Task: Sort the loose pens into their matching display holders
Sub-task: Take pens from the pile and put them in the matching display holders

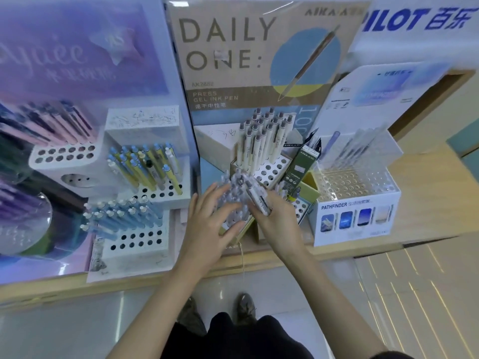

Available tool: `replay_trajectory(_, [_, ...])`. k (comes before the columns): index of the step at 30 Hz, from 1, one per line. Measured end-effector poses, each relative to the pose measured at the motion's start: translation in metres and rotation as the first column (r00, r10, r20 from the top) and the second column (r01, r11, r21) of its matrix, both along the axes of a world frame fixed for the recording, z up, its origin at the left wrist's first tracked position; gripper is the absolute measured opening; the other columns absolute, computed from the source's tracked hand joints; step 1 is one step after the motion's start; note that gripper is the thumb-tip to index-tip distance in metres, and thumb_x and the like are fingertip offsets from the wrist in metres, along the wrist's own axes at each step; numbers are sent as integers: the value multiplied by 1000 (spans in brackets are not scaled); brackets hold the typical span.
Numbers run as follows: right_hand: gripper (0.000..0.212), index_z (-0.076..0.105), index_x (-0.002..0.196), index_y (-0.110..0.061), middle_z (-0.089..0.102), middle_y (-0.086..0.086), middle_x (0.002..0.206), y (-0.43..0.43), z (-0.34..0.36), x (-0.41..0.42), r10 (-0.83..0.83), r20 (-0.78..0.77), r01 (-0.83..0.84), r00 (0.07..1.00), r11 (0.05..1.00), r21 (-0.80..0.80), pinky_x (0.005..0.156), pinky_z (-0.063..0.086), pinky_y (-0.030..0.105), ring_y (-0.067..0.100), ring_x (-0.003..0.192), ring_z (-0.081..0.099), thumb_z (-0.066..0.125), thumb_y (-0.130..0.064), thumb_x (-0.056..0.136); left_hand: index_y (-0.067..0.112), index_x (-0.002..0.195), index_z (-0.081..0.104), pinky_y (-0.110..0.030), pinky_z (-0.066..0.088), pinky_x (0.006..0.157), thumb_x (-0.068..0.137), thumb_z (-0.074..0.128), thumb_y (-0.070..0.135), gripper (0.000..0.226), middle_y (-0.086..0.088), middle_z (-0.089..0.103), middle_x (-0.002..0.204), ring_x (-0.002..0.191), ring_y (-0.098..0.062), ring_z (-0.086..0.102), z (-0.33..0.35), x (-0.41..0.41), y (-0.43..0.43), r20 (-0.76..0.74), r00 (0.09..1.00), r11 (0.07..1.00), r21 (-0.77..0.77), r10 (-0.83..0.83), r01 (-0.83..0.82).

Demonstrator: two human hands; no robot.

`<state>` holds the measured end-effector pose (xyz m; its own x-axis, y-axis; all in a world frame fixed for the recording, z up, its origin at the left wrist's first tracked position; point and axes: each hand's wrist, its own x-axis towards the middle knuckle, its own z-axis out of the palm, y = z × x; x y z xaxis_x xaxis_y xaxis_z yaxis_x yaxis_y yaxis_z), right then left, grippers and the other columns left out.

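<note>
My right hand [274,218] grips a small bunch of white pens [255,195] with clear caps, tilted up and to the left, over the front tier of the Daily One display holder [269,174]. Beside it my left hand [215,221] has its fingers spread and rests against a cluster of clear-capped pens [230,203] standing in that front tier. Behind them, cream pens with grey tops [264,136] stand upright in the holder's back rows. The front tier's holes are mostly hidden by my hands.
To the left stand a white holder with yellow and blue pens [147,167] and a lower one with pale blue pens [121,216]. The Pathfinder box [355,216] with clear pens sits at the right. A green pen carton [300,167] leans between displays. The wooden shelf edge [285,260] runs below.
</note>
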<state>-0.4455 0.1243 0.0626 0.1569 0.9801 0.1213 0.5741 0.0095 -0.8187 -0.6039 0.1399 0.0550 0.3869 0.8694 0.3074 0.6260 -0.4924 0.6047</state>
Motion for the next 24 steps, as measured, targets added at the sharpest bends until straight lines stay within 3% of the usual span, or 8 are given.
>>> replay_trajectory(1, [6, 69, 93, -14, 67, -9, 80, 1, 0, 1, 17, -30, -18, 999, 999, -28, 59, 38, 21, 0, 68, 55, 65, -15, 89, 15, 102, 70, -66, 31, 102, 79, 69, 25, 26, -11, 52, 135, 132, -31, 37, 0, 2, -1, -4, 1000, 1000, 4, 16, -16])
replay_trajectory(4, [27, 55, 69, -33, 58, -24, 57, 1, 0, 10, 43, -105, -56, 994, 990, -130, 52, 38, 15, -5, 54, 53, 63, -18, 90, 12, 101, 71, -67, 33, 98, 75, 77, 15, 27, -15, 52, 134, 129, -37, 40, 1, 9, -3, -13, 998, 998, 18, 59, -58])
replay_trajectory(7, [20, 58, 73, -29, 57, -20, 54, 0, 0, 16, 60, -94, -75, 994, 982, -175, 55, 46, 23, -3, 52, 54, 64, -21, 90, 11, 97, 71, -66, 35, 97, 73, 80, 11, 26, -16, 53, 132, 128, -38, 43, 1, 13, -2, -1, 996, 995, 27, 92, -92])
replay_trajectory(11, [25, 53, 72, -29, 53, -19, 55, 3, 1, 14, 81, -35, -84, 996, 992, -96, 51, 36, 7, -13, 57, 53, 67, -15, 88, 13, 99, 70, -64, 35, 98, 76, 78, 13, 24, -13, 52, 134, 130, -33, 39, -4, 13, -5, 27, 994, 994, 29, 108, -109])
replay_trajectory(15, [9, 68, 96, -15, 61, -16, 74, 6, 0, 13, 80, -73, -87, 994, 992, -95, 58, 39, 5, -18, 68, 54, 68, -15, 87, 15, 104, 68, -62, 34, 101, 80, 74, 16, 26, -10, 49, 136, 133, -27, 34, -6, 14, -8, 64, 991, 993, 18, 116, -117])
replay_trajectory(20, [7, 66, 84, -22, 67, -6, 75, 10, 4, 20, 94, -162, -123, 982, 976, -180, 59, 43, 15, 1, 67, 59, 71, -16, 85, 15, 107, 67, -56, 32, 106, 82, 71, 21, 25, -9, 49, 136, 133, -26, 35, -5, 13, -12, 92, 989, 993, 1, 118, -119])
replay_trajectory(23, [12, 67, 89, -6, 68, 14, 80, 10, 6, 22, 137, -153, -169, 979, 961, -218, 64, 48, 33, 24, 73, 61, 68, -17, 87, 13, 107, 67, -52, 31, 107, 81, 73, 21, 27, -9, 50, 134, 132, -30, 38, -2, 12, -12, 98, 986, 991, -9, 137, -137])
replay_trajectory(24, [11, 67, 89, -7, 69, 11, 79, 9, 6, 22, 134, -167, -168, 977, 964, -207, 63, 48, 32, 23, 72, 62, 67, -18, 87, 13, 106, 67, -48, 30, 108, 82, 72, 23, 27, -9, 51, 133, 131, -30, 38, -1, 12, -11, 101, 985, 990, -12, 143, -143])
